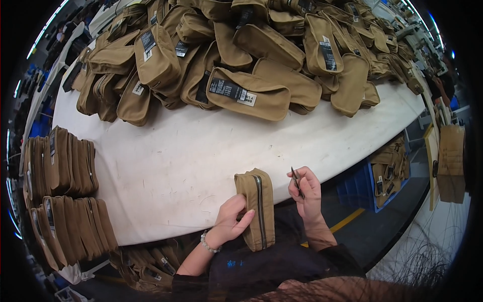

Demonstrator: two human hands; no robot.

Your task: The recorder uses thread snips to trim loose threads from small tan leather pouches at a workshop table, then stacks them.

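Observation:
My left hand [232, 220] grips a tan fabric pouch [265, 214] at its left side, with the fingers partly hidden behind it. The pouch stands on end at the table's near edge, its dark zipper running lengthwise and facing up; the zipper looks closed. To the right of the pouch, my right hand [307, 194] is raised, closed around small dark thread snips [297, 182] whose tips point up and away. The snips are apart from the pouch.
A large heap of similar tan pouches [271, 45] covers the far side of the white table [166, 161]. Two rows of stacked pouches [65, 166] stand at the left. A blue crate [354, 189] with pouches sits below the right edge. More pouches [146, 264] lie below the near edge.

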